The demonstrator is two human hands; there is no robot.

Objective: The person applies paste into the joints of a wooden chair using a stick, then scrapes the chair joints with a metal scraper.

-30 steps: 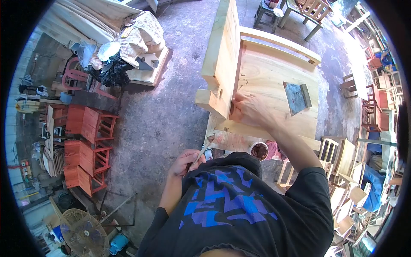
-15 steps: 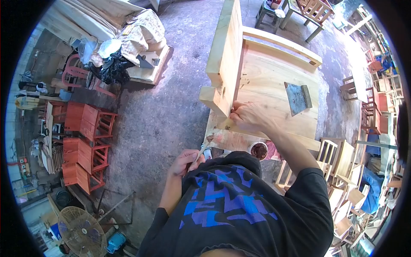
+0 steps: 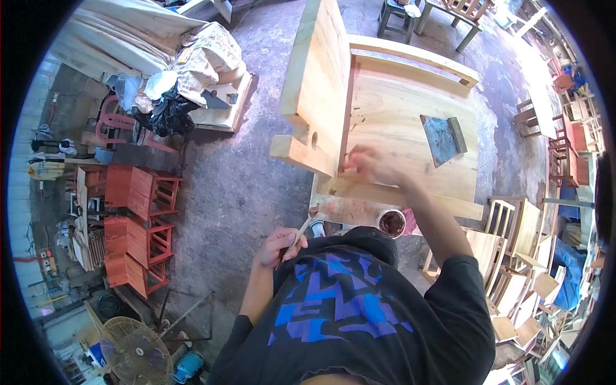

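My left hand (image 3: 282,245) is closed around a thin pale stick (image 3: 300,232), whose far end is smeared brown. My right hand (image 3: 372,165) is over the inner corner of a bare wooden furniture piece (image 3: 410,96), near the foot of its upright panel (image 3: 317,83). Its fingers look bent but are smeared by motion, and I cannot see whether anything is between them. On the flat panel lies a broad scraper (image 3: 443,140) with a stained metal blade and a wooden edge grip. A tub of dark brown paste (image 3: 391,222) stands below the front rail, beside a pink cloth (image 3: 409,221).
Red-painted chairs (image 3: 141,192) stand in a row at left, with a fan (image 3: 136,351) nearer me. A cloth-covered pile (image 3: 208,54) sits at the back left. Unpainted chairs (image 3: 513,250) crowd the right side; a stool (image 3: 394,19) is beyond the piece.
My right hand has lifted slightly from the corner and is blurred. My left hand keeps the stick. The view has shifted a little, with the furniture piece now farther left.
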